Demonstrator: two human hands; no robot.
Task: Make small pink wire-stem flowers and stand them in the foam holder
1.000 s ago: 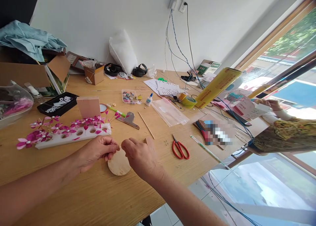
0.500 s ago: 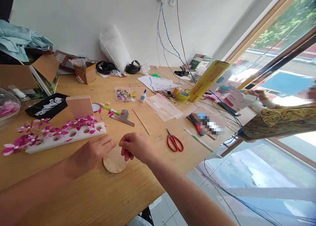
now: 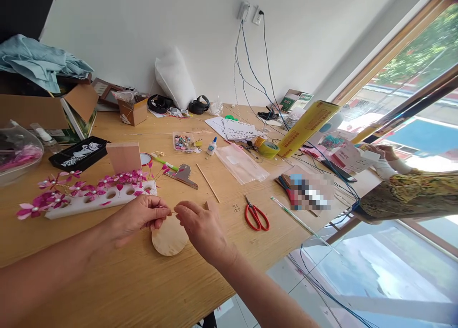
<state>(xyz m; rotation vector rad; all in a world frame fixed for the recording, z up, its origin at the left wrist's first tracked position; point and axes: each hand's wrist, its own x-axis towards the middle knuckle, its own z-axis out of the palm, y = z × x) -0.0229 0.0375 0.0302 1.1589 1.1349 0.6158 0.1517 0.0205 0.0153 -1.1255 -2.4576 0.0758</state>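
My left hand [image 3: 143, 216] is closed in a pinch above the left edge of a round wooden disc [image 3: 169, 239]. Facing it, my right hand [image 3: 200, 225] also has its fingers pressed together, over the disc's right edge. A thin strand seems to run between the two sets of fingertips, too fine to make out. To the left, a white foam block [image 3: 96, 205] with round holes bears magenta flowers [image 3: 88, 190] on wires. Red-handled scissors [image 3: 256, 216] lie to the right of my right hand.
Behind my hands are a metal clip [image 3: 184, 175], a wooden stick [image 3: 208, 183], a glue bottle [image 3: 212, 147], a bead box [image 3: 184, 142] and a clear bag [image 3: 239, 164]. A black tray [image 3: 79, 153] is at left. Another person's sleeve [image 3: 411, 187] is at right.
The view has shifted, so the table's things appear lower and further right. My left hand has turned to show its pinching fingers; my right hand has rolled with its back upward, uncovering a small wooden block behind it.
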